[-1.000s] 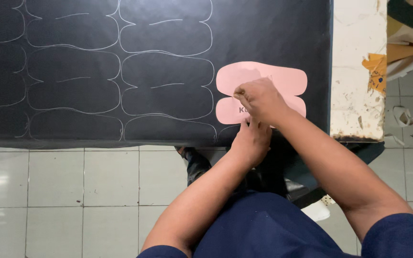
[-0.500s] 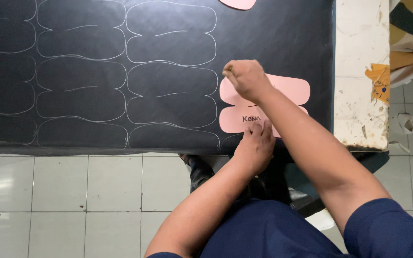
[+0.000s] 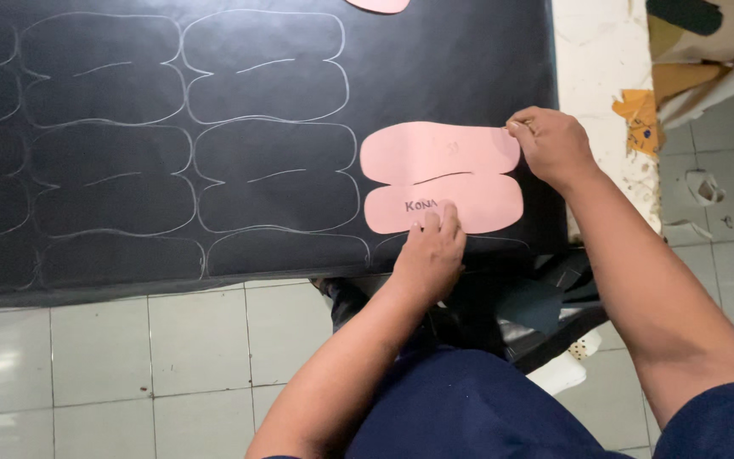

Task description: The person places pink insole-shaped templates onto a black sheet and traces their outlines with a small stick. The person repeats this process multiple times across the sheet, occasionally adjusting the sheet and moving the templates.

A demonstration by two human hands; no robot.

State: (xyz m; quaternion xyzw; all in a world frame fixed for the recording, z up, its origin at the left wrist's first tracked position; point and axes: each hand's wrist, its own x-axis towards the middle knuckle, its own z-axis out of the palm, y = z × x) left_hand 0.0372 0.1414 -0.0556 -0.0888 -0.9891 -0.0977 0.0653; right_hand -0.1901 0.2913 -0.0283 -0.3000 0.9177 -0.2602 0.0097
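Pink template (image 3: 443, 177) flat on black sheet (image 3: 435, 68), long axis left-right | left hand (image 3: 431, 255) just below, fingers pressed together on lower lobe | right hand (image 3: 551, 144) at right end, pinching marking tool, kind unclear

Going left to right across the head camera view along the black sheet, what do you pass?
Chalk-traced outlines on the black sheet → pink paper template → right hand at its right end → white table edge → orange scrap.
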